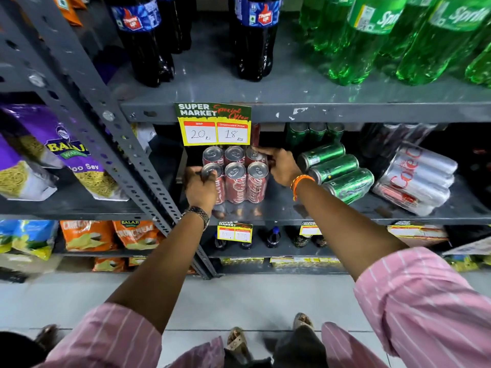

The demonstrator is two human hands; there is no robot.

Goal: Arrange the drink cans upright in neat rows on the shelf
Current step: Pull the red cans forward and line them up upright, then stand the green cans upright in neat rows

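1. Six red Coca-Cola cans (pixel 235 176) stand upright in two rows on the grey shelf (pixel 292 208).
2. The left hand (pixel 200 185) grips the front-left can.
3. The right hand (pixel 280 166) curls around the back-right can.
4. Green cans (pixel 336 168) lie sideways nearby.

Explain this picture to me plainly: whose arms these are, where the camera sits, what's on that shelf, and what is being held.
There is one picture, taken from a camera worn on a person's head, looking down at their own arms in pink striped sleeves. On the grey metal shelf stand six upright red cola cans, in two rows of three. The left hand grips the front-left can; the right hand touches the back-right can with its fingers. To the right, three green drink cans lie on their sides, beside a plastic-wrapped pack of silver cans, also lying down.
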